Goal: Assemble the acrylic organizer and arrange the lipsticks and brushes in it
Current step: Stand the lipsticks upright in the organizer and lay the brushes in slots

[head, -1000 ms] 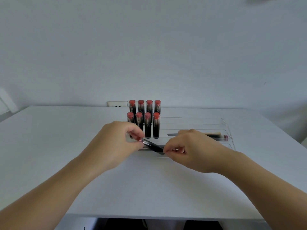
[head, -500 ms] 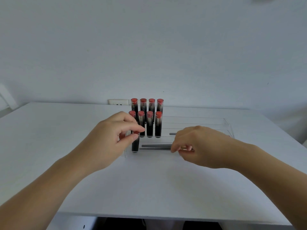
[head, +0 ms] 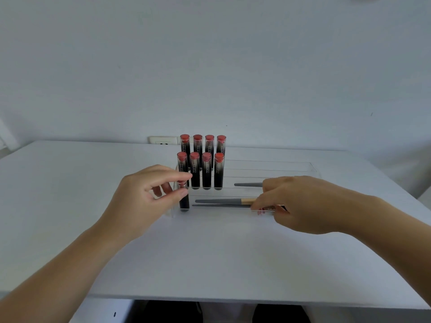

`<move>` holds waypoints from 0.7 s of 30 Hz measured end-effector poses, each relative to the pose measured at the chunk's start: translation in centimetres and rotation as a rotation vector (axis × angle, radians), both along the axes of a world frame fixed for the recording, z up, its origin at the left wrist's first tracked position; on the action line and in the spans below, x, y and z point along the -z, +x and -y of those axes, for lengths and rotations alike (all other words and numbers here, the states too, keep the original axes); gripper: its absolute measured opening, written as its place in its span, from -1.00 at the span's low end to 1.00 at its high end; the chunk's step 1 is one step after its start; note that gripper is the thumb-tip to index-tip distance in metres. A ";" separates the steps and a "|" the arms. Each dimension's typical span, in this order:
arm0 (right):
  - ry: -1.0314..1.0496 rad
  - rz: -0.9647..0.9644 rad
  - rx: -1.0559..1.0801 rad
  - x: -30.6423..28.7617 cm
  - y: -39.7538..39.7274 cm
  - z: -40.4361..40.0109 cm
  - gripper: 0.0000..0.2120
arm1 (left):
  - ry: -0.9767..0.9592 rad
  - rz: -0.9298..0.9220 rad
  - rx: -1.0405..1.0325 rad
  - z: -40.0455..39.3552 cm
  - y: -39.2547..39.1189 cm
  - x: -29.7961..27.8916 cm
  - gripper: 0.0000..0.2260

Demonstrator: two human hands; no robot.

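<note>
Just left of frame centre, the left hand (head: 149, 199) pinches the top of an upright lipstick (head: 184, 201) standing at the front-left corner of the acrylic organizer (head: 310, 167), while the right hand (head: 300, 203) grips the head end of a makeup brush (head: 224, 201) lying lengthwise, handle pointing toward that lipstick.

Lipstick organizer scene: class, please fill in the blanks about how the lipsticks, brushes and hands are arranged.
1. Behind the front row, ____ lipsticks stand in two rows of four.
2. The left hand pinches a lipstick that stands ____ in the organizer's front row.
3. The brushes lie flat, handle tips pointing to the person's ____.
4. The right hand rests on the brushes' ____ ends.

Missing words: eight; upright; left; right
</note>
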State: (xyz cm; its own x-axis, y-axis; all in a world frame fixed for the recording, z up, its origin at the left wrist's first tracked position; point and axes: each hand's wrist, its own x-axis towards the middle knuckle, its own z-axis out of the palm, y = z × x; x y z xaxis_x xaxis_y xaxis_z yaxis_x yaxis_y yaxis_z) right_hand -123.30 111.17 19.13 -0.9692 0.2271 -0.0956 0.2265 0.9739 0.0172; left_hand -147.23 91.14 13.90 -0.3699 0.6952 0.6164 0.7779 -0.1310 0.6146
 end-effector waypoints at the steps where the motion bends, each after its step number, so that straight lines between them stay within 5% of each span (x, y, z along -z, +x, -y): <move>1: 0.011 0.000 -0.001 0.0 0.0 -0.1 -0.63 | -0.001 0.007 -0.004 0.0 0.0 0.2 -0.72; 9: 0.066 -0.058 0.019 0.4 1.5 -1.2 -0.80 | -0.074 -0.059 -0.009 0.0 0.1 1.1 -0.46; 21: 0.058 -0.185 0.062 0.2 3.7 -1.8 -0.80 | -0.057 -0.184 -0.030 -0.2 -0.2 1.5 -0.45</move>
State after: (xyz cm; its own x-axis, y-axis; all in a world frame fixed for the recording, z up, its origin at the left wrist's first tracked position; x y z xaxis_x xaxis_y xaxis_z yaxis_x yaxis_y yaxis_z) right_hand -119.61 112.98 18.90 -0.9530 0.2868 0.0973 0.2904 0.9566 0.0252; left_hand -147.47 91.36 12.35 -0.2759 0.7212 0.6354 0.8809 -0.0747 0.4673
